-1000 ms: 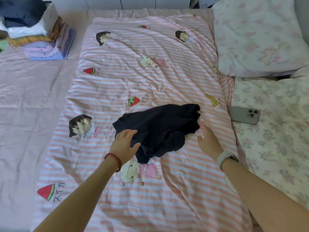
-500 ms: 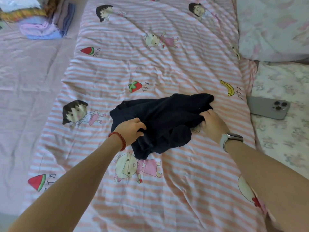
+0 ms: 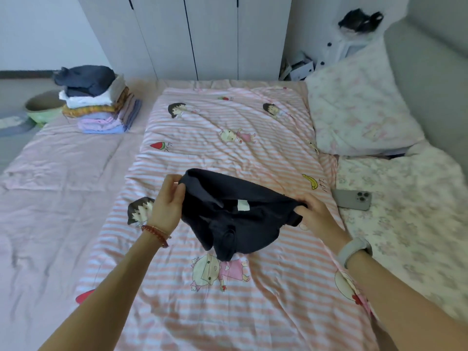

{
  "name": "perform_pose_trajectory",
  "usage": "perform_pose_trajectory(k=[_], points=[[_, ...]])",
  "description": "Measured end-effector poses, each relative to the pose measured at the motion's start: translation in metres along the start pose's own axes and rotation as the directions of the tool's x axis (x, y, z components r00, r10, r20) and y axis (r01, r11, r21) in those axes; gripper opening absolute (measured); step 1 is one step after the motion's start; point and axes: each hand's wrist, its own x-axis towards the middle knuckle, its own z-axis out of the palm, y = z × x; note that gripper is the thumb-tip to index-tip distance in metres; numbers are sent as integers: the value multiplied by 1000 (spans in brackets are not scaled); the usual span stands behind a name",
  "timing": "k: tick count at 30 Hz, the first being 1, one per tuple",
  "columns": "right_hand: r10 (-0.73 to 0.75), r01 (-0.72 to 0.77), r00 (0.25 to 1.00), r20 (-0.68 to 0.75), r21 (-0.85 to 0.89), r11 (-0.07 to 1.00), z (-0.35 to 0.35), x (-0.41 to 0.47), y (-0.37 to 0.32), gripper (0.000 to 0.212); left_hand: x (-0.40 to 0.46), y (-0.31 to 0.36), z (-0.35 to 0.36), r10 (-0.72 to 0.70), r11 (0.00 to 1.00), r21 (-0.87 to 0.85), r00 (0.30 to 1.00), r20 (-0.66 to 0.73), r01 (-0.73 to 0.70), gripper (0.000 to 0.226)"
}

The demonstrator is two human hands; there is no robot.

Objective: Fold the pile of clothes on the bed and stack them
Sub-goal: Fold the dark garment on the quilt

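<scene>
A dark navy garment [image 3: 235, 219] with a small white label hangs between my hands over the striped cartoon quilt [image 3: 228, 138]. My left hand [image 3: 168, 201] pinches its left edge, raised off the quilt. My right hand [image 3: 314, 214] grips its right edge. The lower part of the garment droops and touches the quilt. A stack of folded clothes [image 3: 98, 105], topped by a dark blue piece, stands at the far left of the bed.
A grey phone [image 3: 353, 198] lies right of the quilt on the floral sheet. A floral pillow [image 3: 354, 110] leans at the back right. A wardrobe [image 3: 202, 34] stands behind the bed, and a round basket [image 3: 43, 107] sits beside the folded stack.
Both hands closed on the dark garment and lifted its top edge off the quilt, stretching it wide. The view tilted up, bringing the wardrobe and folded stack into sight.
</scene>
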Motion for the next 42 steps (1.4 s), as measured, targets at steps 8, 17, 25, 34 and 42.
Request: perform_pose_trajectory(k=[8,17,25,34,42], points=[[-97,114,992,-84,232,966,7,-114,-94,15,-58,101,-76,272,960,-63,962,0,-272,18],[-387,376,900,-201,-95,922,4,-203,-127,20,-113,114,-136,279,960,-70,935,221,-270,11],[-418,418,889,-187,-46,907,36,-243,-111,32,-157,82,-157,369,929,-69,887,278,-365,13],[-628,552,720,-296,-304,776,54,-195,-136,20,-115,79,-164,284,957,54,958,29,-285,12],[-542,347,773,-330,-496,796,70,-20,-144,33,35,40,-98,241,933,285,970,-41,-220,32]])
